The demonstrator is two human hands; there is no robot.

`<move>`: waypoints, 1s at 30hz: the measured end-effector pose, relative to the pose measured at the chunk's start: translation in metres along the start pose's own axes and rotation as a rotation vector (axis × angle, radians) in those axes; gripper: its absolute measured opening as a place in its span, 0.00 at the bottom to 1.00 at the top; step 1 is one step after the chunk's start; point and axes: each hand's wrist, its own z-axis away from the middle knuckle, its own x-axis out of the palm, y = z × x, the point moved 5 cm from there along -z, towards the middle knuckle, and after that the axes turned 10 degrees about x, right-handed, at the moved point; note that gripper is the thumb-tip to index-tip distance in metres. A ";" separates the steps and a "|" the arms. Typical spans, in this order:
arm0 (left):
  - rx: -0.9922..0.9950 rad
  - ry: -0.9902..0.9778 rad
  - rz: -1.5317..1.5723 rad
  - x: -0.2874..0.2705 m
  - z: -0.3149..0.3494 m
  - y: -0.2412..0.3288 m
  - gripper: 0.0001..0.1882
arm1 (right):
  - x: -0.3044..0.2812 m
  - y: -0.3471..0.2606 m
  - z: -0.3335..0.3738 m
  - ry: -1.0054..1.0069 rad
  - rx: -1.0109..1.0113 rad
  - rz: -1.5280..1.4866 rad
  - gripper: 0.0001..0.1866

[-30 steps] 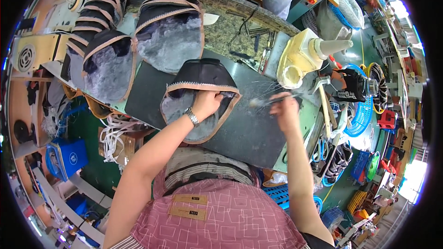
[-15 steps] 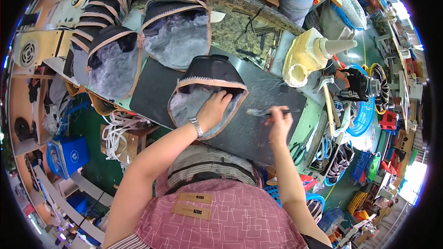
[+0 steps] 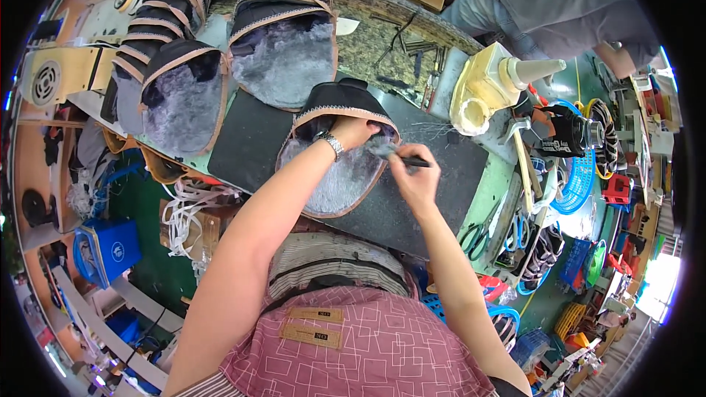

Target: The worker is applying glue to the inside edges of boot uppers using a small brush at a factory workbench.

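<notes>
The slipper (image 3: 331, 187) sits mid-frame on the dark mat (image 3: 452, 184), its lower end at the mat's front edge. Mat surface extends left of it and, more widely, right; other slippers (image 3: 184, 110) fill the upper left, and a yellow container (image 3: 482, 84) stands upper right. The left hand (image 3: 354, 132) reaches into the slipper's opening; whether its partly hidden fingers pinch, I cannot tell. The right hand (image 3: 418, 180) pinches a brush (image 3: 420, 162), bristles by the slipper's right rim.
</notes>
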 end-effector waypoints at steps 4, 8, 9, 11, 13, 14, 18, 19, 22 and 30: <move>-0.050 -0.059 0.082 -0.003 -0.001 0.006 0.17 | 0.026 -0.005 -0.011 -0.243 -0.267 0.249 0.10; -0.070 -0.165 0.333 0.019 0.003 0.004 0.18 | -0.027 0.023 -0.020 0.045 -0.026 0.141 0.09; -0.018 -0.126 0.215 0.000 0.011 0.031 0.17 | -0.043 0.034 -0.019 0.093 0.057 0.002 0.08; 0.182 -0.095 -0.168 -0.010 0.041 0.055 0.14 | -0.063 0.028 -0.019 0.108 0.100 -0.178 0.07; 0.406 0.027 -0.457 -0.004 0.069 0.075 0.14 | -0.080 0.024 -0.018 0.150 0.181 -0.305 0.06; 0.395 -0.039 -0.653 0.001 0.079 0.081 0.15 | -0.086 0.019 -0.017 0.169 0.239 -0.357 0.06; 0.696 0.187 -0.463 -0.045 0.070 0.127 0.19 | -0.101 0.009 -0.006 0.283 0.330 -0.620 0.06; 0.674 0.269 -0.563 -0.061 0.063 0.131 0.21 | -0.095 0.005 -0.002 0.270 0.312 -0.641 0.06; 0.131 -0.092 -0.700 -0.081 0.028 0.066 0.18 | -0.055 -0.011 0.009 -0.022 0.491 -1.111 0.06; -0.116 0.219 -0.734 -0.089 0.070 0.048 0.24 | 0.073 0.016 0.019 -0.436 0.689 -1.197 0.06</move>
